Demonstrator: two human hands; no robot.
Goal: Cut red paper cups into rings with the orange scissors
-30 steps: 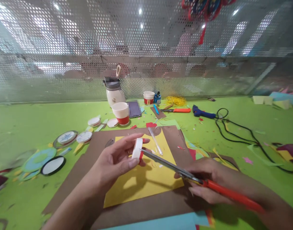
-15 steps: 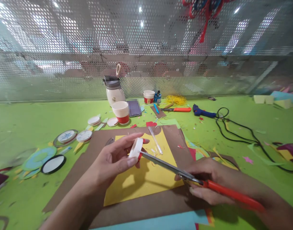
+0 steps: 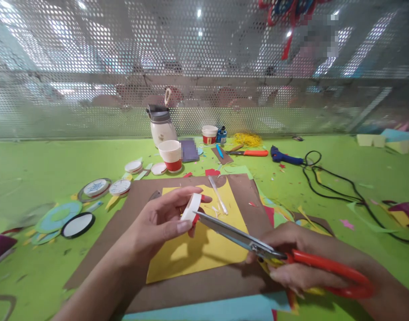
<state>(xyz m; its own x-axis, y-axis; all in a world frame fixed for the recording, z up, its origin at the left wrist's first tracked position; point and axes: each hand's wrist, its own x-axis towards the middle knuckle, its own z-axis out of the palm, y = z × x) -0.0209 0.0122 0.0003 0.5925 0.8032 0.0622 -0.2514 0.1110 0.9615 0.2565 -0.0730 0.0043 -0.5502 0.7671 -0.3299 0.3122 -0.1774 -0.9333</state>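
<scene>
My left hand [image 3: 169, 216] is closed on a short white paper cup piece [image 3: 191, 208] with a bit of red at its edge, holding it by the rim between thumb and fingers. My right hand [image 3: 301, 254] grips a pair of scissors with red handles [image 3: 331, 269]. The blade tips touch or nearly touch the cup piece's lower right edge. Below both hands lies a yellow sheet [image 3: 194, 263] on brown cardboard [image 3: 177, 294]. A clear whitish stick [image 3: 218, 196] and small white scraps rest on the yellow sheet.
Beyond the cardboard stand a red-and-white paper cup [image 3: 171, 156], a white bottle [image 3: 162, 129] and a second cup [image 3: 209, 135]. An orange-handled knife [image 3: 254, 153] and a blue glue gun [image 3: 286, 157] with black cord lie right. Round discs [image 3: 120, 187] and a black-rimmed circle [image 3: 78, 225] lie left.
The scissors' red handles have spread further apart in my right hand, and the blades look wider. My left hand keeps the cup piece in nearly the same place. The view has shifted slightly.
</scene>
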